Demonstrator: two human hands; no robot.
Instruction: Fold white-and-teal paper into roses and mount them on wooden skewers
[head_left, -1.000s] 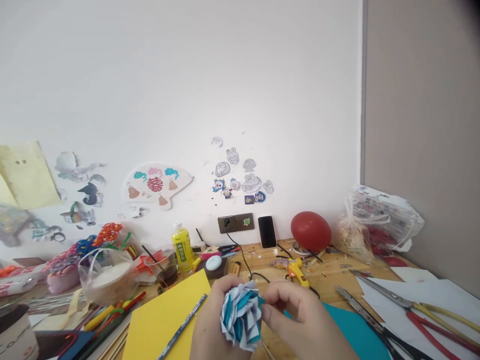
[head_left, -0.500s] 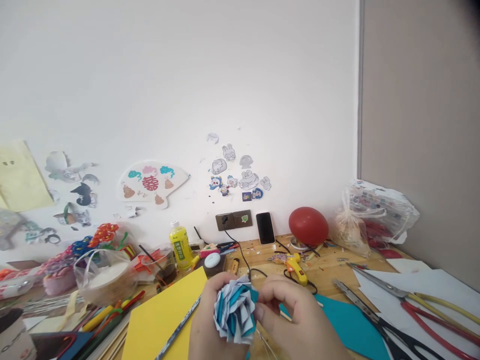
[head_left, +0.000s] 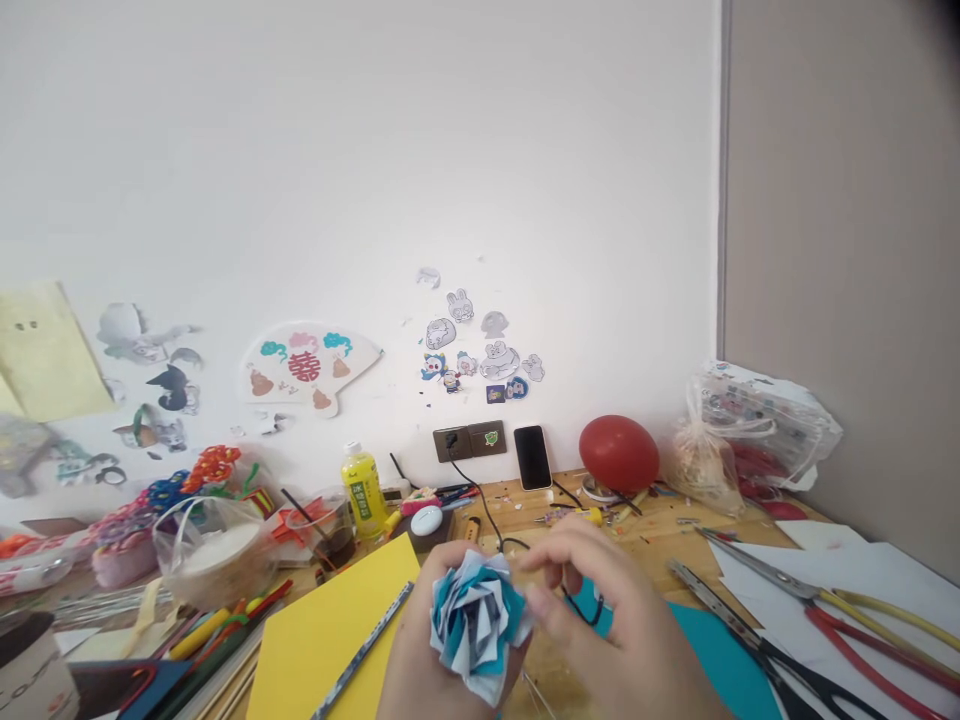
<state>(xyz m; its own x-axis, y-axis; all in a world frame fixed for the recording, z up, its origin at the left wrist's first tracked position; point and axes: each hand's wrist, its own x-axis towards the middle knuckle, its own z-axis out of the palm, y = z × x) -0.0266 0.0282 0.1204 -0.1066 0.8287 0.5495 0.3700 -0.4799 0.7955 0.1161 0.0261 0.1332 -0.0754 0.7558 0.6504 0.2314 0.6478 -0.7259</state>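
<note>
A ruffled paper flower with blue, white and grey petals faces up toward me at the bottom centre. My left hand is wrapped round it from the left and below, and the flower hides most of those fingers. Close by the petals' right edge is my right hand, its fingers curled with thumb and index close to the paper. Whether a petal lies between those fingertips I cannot make out. Thin wires show below, between the hands. Under my left hand lies yellow paper with a patterned strip on it.
Blue paper, scissors and red-and-yellow-handled shears lie at right. A glue gun, phone and red balloon stand behind. At left are a yellow bottle and a bagged bowl.
The flower has turned and tilted in my left hand, showing more of its centre. My right hand has shifted slightly right and up, its fingers more raised.
</note>
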